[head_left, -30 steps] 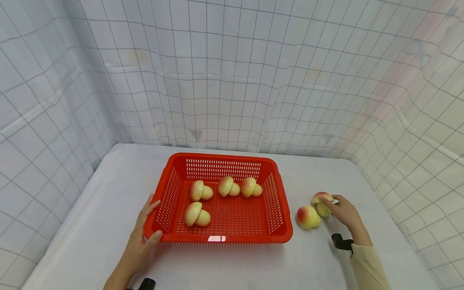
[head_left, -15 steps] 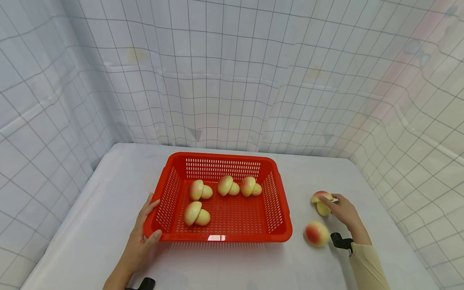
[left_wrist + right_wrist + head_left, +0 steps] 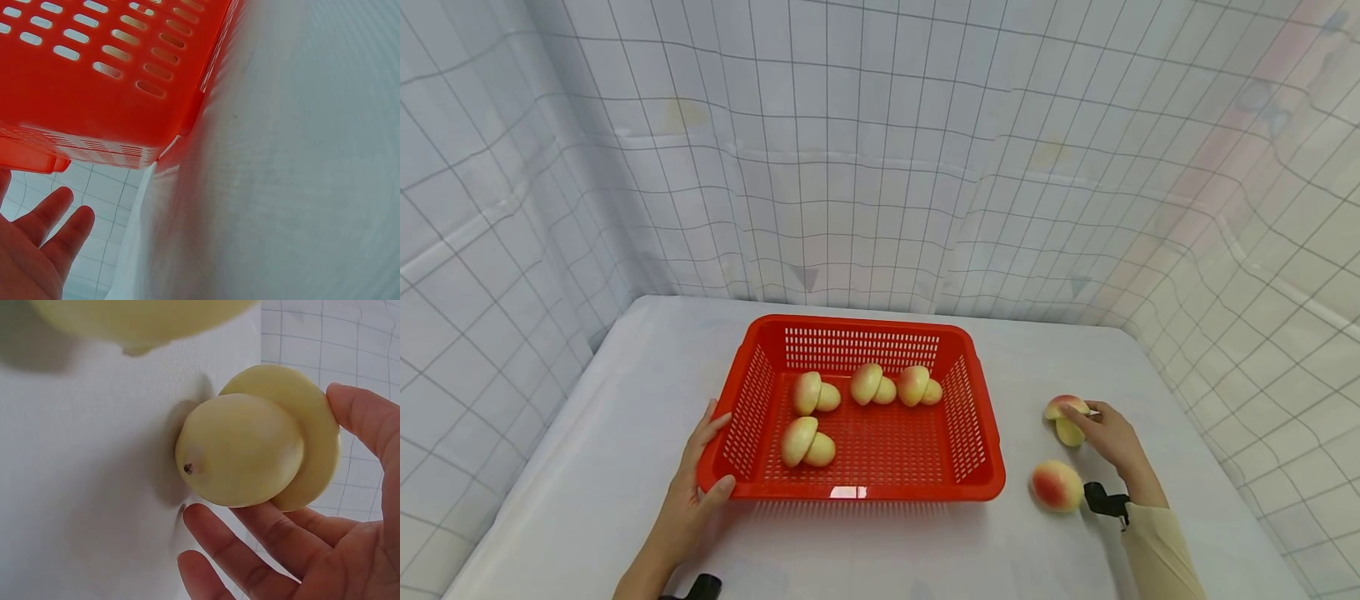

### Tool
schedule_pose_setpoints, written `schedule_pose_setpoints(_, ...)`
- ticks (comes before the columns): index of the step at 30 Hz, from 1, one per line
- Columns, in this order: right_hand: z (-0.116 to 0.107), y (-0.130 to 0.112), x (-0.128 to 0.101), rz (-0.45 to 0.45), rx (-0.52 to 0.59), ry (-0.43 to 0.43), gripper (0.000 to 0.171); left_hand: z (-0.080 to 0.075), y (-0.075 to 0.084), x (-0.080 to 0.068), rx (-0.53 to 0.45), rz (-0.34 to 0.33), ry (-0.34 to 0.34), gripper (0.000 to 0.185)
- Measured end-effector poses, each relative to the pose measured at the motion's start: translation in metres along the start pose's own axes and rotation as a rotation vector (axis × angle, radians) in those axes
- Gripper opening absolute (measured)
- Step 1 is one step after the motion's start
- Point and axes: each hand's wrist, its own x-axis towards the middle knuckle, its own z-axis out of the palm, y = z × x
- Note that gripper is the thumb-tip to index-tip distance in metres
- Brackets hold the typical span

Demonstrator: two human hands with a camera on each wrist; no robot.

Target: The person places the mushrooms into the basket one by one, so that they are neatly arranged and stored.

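My right hand [image 3: 1084, 417] pinches a mushroom-shaped toy [image 3: 1063, 410] with a red-yellow cap and a pale yellow bulb, right of the red basket [image 3: 977, 433]. In the right wrist view the toy [image 3: 244, 450] sits just off the white table, with my thumb on the cap's rim and my fingers [image 3: 250, 550] under it. A second toy [image 3: 1056, 486] lies loose on the table in front of that hand, and its pale underside [image 3: 137, 319] fills the top of the right wrist view. My left hand [image 3: 700, 475] rests on the basket's front left corner with straight fingers [image 3: 44, 225].
Several more of the toys [image 3: 805, 443] lie inside the basket, three in a row at the back. A gridded white curtain [image 3: 880, 167] walls the white table [image 3: 587, 433] on three sides. Black wrist mounts [image 3: 1105, 502] show near both arms.
The loose toy has rolled from beside my right hand toward the table's front edge. My right hand has drawn its toy slightly back. The left hand and the basket stay put.
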Motion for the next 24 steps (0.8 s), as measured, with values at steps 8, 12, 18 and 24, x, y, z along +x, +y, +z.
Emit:
schedule_pose_setpoints(8, 0.002, 0.0014, 0.0017, 0.011, 0.012, 0.021, 0.091, 0.0001, -0.0004, -0.0002, -0.002, -0.003, 0.001, 0.069)
schedule_pose_setpoints(12, 0.0028, 0.003, 0.0016, 0.016, 0.026, 0.039, 0.091, 0.0002, 0.0002, 0.0, 0.014, -0.007, 0.003, 0.069)
schedule_pose_setpoints(18, 0.0033, 0.0034, 0.0008, 0.028, 0.033, 0.059, 0.091, 0.0005, 0.001, -0.0001, 0.019, -0.008, 0.007, 0.069)
schedule_pose_setpoints(24, 0.0037, 0.0028, -0.0003, 0.03, 0.035, 0.084, 0.091, 0.0007, 0.002, 0.0, 0.019, -0.006, 0.005, 0.069)
